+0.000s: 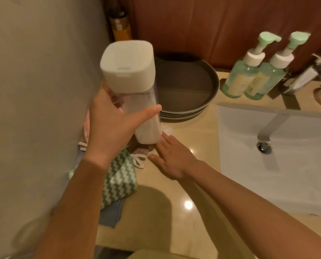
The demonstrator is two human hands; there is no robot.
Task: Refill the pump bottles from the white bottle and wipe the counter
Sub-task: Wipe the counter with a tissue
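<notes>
Your left hand [109, 128] grips the white bottle [129, 71] at centre left of the frame, fingers and thumb curled round its clear body (white cap on, bottle tilted); your right hand [172, 157] is open just below it, fingers straight, tips just beside the bottle's base; the two pump bottles [249, 75] stand touching at upper right, on the counter [184, 212] behind the sink [286, 165]; a striped cloth [118, 180] lies at lower left.

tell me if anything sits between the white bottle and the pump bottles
Yes: the stack of grey plates sits between the white bottle, held in the left hand, and the pump bottles by the sink.
</notes>
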